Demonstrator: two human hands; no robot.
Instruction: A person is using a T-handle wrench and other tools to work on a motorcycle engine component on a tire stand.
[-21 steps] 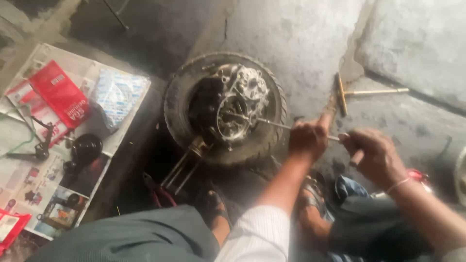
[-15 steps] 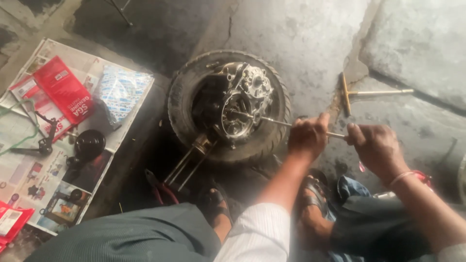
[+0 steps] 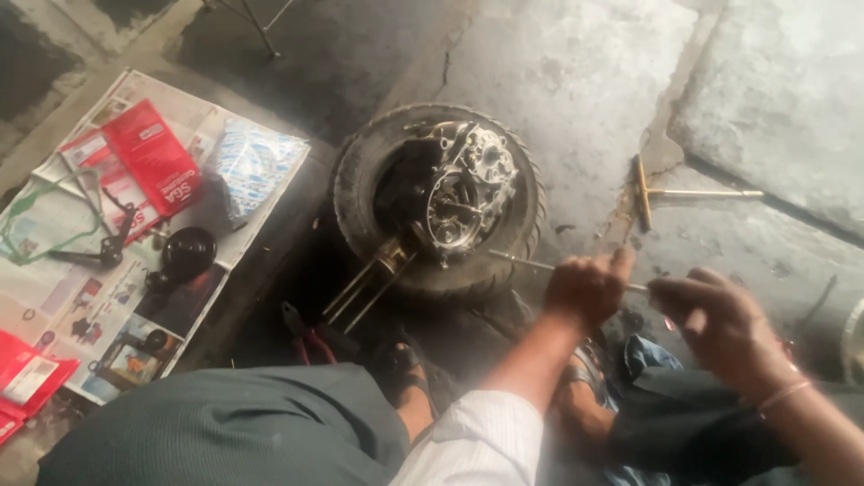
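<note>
The thin, long metal rod point(image 3: 540, 265) lies nearly level above the concrete floor point(image 3: 585, 81), its free end pointing toward the black rubber tyre point(image 3: 526, 207) and its other end passing through the person's two hands at the right side of the scene. Going from the left: a spread of printed newspaper sheets point(image 3: 54, 297) covers the floor's left edge, carrying a flat red packet point(image 3: 153, 155), a clear plastic bag with blue print point(image 3: 256, 162), a dark metal hand tool point(image 3: 103, 247) and a round black cap point(image 3: 187, 254); a second red packet point(image 3: 27, 378) sits at the sheets' near-left corner. Just beside the newspaper's right edge, red-handled pliers point(image 3: 306, 333) rest on the dark, oily floor. The tyre lies flat near the middle, and a silver metal engine casing point(image 3: 468, 184) sits nested inside its ring, with two slim metal studs point(image 3: 360, 292) sticking out over the tyre's near-left rim. The left hand point(image 3: 585, 288) is clenched around the rod just beyond the tyre's near edge. The right hand point(image 3: 711, 324) is close beside it, its fingers curled at the rod's far end, though the exact contact is too blurred to tell. Farther right, a T-shaped metal wrench point(image 3: 670, 192) lies alone on the floor, well apart from both hands.
</note>
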